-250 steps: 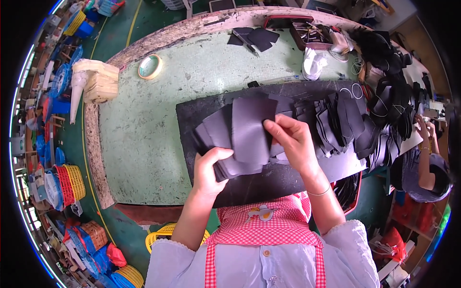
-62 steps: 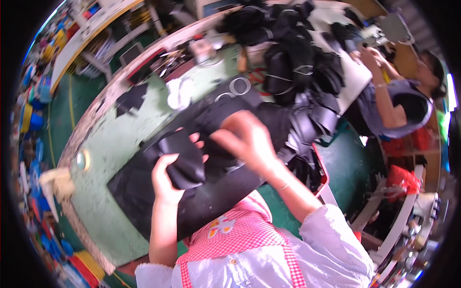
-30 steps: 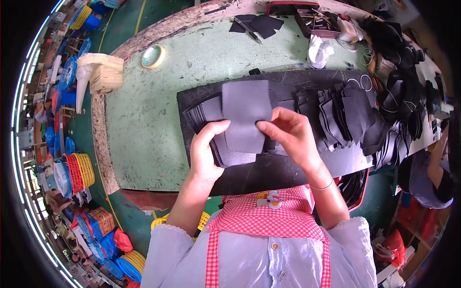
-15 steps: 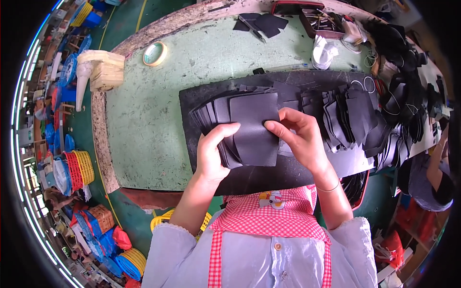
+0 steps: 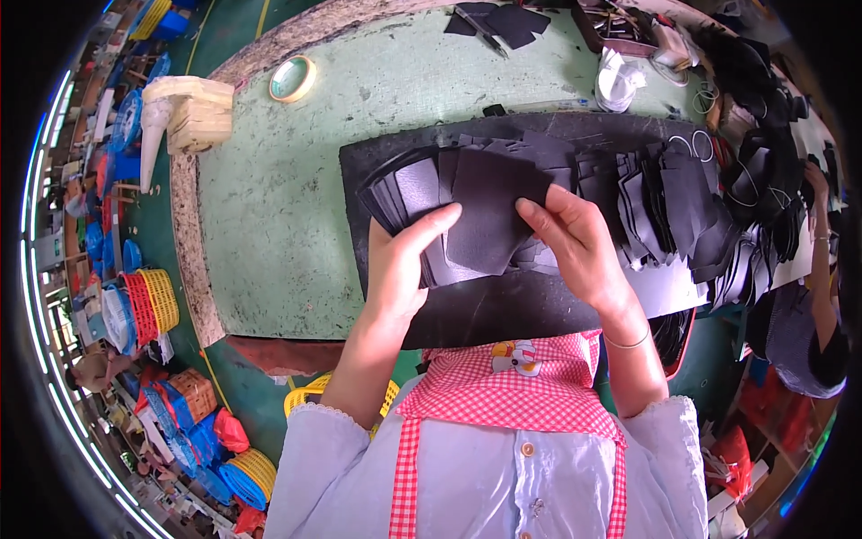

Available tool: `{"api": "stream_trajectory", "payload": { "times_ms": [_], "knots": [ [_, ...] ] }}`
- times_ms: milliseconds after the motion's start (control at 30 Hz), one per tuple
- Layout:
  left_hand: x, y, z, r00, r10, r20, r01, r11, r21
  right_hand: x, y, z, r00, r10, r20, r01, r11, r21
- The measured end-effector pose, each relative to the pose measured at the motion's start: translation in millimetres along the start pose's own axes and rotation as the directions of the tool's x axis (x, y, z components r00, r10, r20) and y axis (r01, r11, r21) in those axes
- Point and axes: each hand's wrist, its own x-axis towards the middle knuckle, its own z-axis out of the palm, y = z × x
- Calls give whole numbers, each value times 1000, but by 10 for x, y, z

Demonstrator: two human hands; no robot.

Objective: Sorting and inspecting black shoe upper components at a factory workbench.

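Note:
My left hand is closed round a fanned stack of black leather-like pieces, its thumb pressing on top. The uppermost piece lies slanted across the stack, and my right hand pinches its right edge between thumb and fingers. Both hands are over a black mat on the table. Beyond my right hand, more black pieces lie in overlapping rows on that mat. The left fingers are mostly hidden beneath the stack.
A tape roll and a wooden block with a pale horn stand at the table's left. Farther back are black scraps, a tool tray and a white roll. At the far right another person's arm reaches in.
The top piece has turned and now slants over the stack, where it was nearly square before. My right hand has moved slightly right with its edge. The whole view has shifted a little.

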Motion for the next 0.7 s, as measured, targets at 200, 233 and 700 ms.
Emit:
{"api": "stream_trajectory", "payload": {
  "times_ms": [200, 233, 700],
  "knots": [
    [9, 217, -258, 987, 13, -158, -4, 998, 55, 46, -12, -167, 991, 129, 38, -134, 974, 184],
    [8, 255, -313, 988, 8, -154, -5, 1000, 19, 38, 42, -183, 998, 40, -49, -48, 986, -159],
    [84, 182, -146, 1000, -16, 10, 16, 999, 30, 109, -114, 42, 970, -62, -234, 9, 975, -221]
  ]
}}
